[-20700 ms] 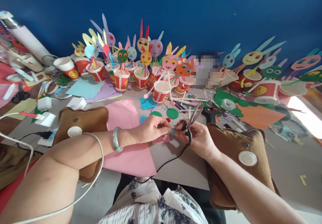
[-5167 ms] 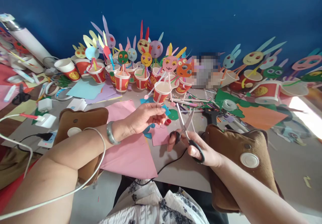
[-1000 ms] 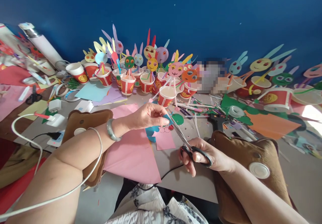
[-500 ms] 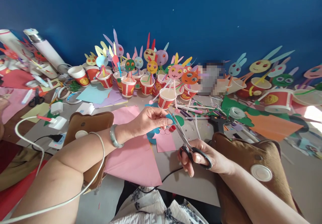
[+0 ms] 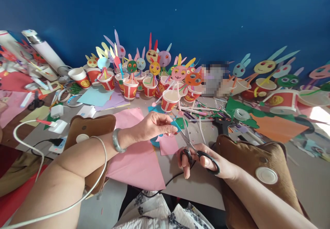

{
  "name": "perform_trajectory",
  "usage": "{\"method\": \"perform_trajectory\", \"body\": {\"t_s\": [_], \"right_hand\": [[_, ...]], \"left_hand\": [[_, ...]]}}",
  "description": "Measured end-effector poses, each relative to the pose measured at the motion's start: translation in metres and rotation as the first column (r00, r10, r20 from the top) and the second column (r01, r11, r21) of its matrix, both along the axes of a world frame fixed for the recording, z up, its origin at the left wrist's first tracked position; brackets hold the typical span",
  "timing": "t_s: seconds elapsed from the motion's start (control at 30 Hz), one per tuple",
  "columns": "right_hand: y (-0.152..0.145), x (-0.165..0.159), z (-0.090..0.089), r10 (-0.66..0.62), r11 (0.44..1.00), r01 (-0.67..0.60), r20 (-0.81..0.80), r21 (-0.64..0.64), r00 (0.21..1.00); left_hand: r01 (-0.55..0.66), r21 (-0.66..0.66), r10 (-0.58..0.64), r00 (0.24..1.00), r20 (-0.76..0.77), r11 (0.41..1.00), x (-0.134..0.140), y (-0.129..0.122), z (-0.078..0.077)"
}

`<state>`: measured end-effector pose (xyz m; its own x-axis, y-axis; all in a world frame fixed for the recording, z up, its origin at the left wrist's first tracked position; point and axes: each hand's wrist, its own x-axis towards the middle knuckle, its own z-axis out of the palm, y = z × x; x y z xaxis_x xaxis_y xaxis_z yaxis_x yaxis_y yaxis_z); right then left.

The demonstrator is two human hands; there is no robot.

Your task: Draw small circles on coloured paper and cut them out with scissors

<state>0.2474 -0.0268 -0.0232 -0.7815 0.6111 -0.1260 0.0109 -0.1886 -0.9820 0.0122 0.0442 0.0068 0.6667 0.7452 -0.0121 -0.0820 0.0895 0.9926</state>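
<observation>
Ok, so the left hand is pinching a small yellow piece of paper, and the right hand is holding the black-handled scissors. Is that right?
Not quite: the small piece of paper pinched in the left hand is blue, not yellow, as the head view shows. The right hand is indeed holding the black-handled scissors.

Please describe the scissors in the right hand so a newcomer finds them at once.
Before the blue wall is a gray table. Over its near middle, the right hand grips the open black-handled scissors. Unlike the other scissors, lying at far left, these are held.
</observation>
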Motion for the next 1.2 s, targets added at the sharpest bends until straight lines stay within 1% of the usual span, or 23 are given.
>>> {"method": "perform_trajectory", "body": {"t_s": [0.17,0.33,0.47,0.57,0.7,0.9,0.97,1.1,1.2], "right_hand": [[-0.0014,-0.0008,-0.0004,-0.027,1.000,0.027,-0.012,0.010,1.000],[-0.0017,-0.0013,-0.0001,-0.039,0.998,0.039,-0.020,0.038,0.999],[-0.0022,-0.0017,-0.0006,-0.048,0.998,0.050,-0.036,0.037,0.998],[-0.0031,-0.0023,-0.0014,-0.058,0.998,0.060,-0.054,0.032,0.997],[-0.0034,-0.0035,-0.0016,-0.087,0.994,0.090,-0.059,0.063,0.995],[-0.0012,-0.0041,-0.0018,-0.071,0.990,0.076,-0.045,0.118,0.996],[-0.0017,-0.0038,-0.0029,-0.080,0.991,0.083,-0.036,0.107,0.996],[-0.0039,-0.0034,-0.0044,-0.115,0.992,0.116,-0.027,0.045,0.993],[-0.0041,-0.0037,-0.0036,-0.122,0.991,0.122,-0.018,0.050,0.992]], "left_hand": [[0.010,-0.033,-0.009,1.000,0.026,0.999,-0.0001,0.0006,-0.0008],[-0.004,-0.042,0.007,0.999,0.052,0.999,0.0010,0.0011,-0.0036],[0.001,-0.046,0.001,0.998,0.057,0.999,0.0008,0.0019,-0.0045],[0.000,-0.039,0.002,0.999,0.053,0.999,0.0004,0.0023,-0.0048],[-0.006,-0.024,0.007,0.999,0.052,1.000,0.0001,0.0025,-0.0056],[-0.005,0.021,0.005,1.000,0.017,1.000,-0.0008,0.0027,-0.0053],[-0.011,0.020,0.010,1.000,0.022,1.000,-0.0008,0.0026,-0.0046],[0.003,-0.019,-0.003,0.999,0.039,1.000,-0.0006,0.0028,-0.0044],[0.006,-0.003,-0.006,0.999,0.052,1.000,-0.0010,0.0033,-0.0069]]}}
